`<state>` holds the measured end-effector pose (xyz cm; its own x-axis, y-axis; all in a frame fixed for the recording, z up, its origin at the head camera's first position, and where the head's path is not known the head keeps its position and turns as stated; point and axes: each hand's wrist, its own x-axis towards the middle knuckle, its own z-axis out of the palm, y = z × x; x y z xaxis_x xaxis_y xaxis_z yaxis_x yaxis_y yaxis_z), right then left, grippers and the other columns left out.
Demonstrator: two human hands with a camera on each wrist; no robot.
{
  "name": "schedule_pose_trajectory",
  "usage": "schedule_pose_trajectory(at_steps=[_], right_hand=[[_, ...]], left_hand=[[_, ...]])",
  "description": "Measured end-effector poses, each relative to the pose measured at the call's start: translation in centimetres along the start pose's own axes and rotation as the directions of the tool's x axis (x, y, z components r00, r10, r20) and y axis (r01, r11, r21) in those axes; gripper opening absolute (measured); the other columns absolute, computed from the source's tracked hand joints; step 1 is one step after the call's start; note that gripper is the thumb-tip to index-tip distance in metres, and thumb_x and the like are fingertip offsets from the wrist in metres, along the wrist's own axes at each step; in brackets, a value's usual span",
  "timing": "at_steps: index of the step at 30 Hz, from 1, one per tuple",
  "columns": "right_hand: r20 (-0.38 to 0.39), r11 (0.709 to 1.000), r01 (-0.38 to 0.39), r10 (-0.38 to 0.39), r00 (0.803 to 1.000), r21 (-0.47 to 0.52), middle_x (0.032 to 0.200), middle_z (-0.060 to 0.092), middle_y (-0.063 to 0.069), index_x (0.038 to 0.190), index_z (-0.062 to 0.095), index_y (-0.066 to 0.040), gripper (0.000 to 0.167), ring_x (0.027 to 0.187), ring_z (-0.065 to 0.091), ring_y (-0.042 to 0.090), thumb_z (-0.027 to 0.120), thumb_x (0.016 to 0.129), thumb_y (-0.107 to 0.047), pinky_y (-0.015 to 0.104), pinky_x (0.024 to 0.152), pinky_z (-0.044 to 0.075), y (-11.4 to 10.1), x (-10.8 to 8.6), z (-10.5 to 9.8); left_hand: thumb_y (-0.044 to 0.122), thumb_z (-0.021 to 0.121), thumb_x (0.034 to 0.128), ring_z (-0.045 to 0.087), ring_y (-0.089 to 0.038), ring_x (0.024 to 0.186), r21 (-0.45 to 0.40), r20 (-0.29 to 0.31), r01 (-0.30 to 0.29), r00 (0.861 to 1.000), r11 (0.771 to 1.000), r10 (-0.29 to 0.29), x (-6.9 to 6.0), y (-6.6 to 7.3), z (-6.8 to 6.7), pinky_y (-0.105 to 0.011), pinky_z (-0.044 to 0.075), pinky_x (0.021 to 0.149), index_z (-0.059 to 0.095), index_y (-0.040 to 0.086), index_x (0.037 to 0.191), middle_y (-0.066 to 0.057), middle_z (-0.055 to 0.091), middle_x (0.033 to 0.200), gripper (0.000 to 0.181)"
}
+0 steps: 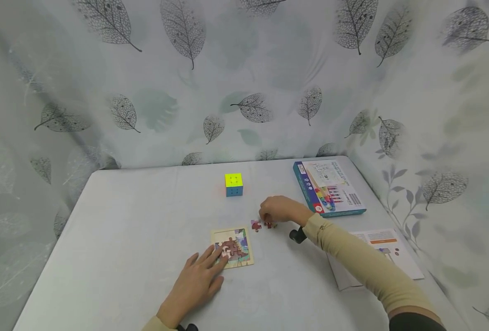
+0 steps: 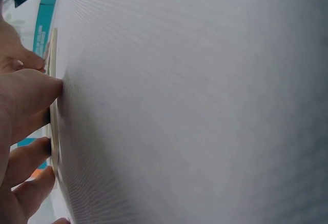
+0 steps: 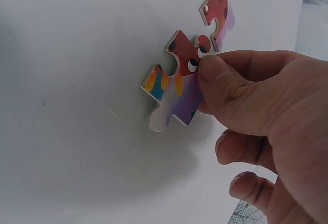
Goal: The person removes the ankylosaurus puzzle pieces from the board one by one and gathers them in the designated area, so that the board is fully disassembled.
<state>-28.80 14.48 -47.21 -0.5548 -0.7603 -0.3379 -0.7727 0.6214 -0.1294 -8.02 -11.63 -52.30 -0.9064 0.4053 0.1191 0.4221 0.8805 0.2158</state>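
Observation:
In the head view a jigsaw puzzle in a pale wooden frame (image 1: 244, 262) lies on the white table, partly filled with brown and coloured pieces. My left hand (image 1: 196, 282) rests on its left side with fingers extended; the left wrist view shows the thumb (image 2: 38, 88) by the frame's edge (image 2: 55, 147). To the upper right of the frame, my right hand (image 1: 283, 210) pinches a puzzle piece (image 3: 179, 88) between thumb and forefinger. That piece is red and purple with cartoon eyes. Beside it lies another loose red piece (image 3: 219, 8).
A speed cube (image 1: 234, 185) with a yellow top stands behind the puzzle. At the back right lies a blue-edged box (image 1: 331, 188). A white box (image 1: 345, 278) sits partly under my right forearm. Leaf-patterned curtains (image 1: 244, 82) border the table.

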Motion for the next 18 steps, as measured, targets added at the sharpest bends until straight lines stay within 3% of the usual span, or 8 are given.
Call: schedule_pose_trajectory(at_steps=[18], right_hand=[[-0.01, 0.995, 0.002, -0.003, 1.0, -0.095, 0.092, 0.07, -0.002, 0.102, 0.076, -0.017, 0.016, 0.076, 0.055, 0.01, 0.079, 0.086, -0.014, 0.023, 0.082, 0.057, -0.14, -0.04, 0.65]], left_hand=[[0.034, 0.068, 0.0921, 0.051, -0.03, 0.141, 0.009, 0.015, 0.0, 1.0, 1.0, 0.0, 0.08, -0.02, 0.11, -0.06, 0.045, 0.107, 0.064, 0.021, 0.137, -0.004, 0.058, 0.149, 0.047]])
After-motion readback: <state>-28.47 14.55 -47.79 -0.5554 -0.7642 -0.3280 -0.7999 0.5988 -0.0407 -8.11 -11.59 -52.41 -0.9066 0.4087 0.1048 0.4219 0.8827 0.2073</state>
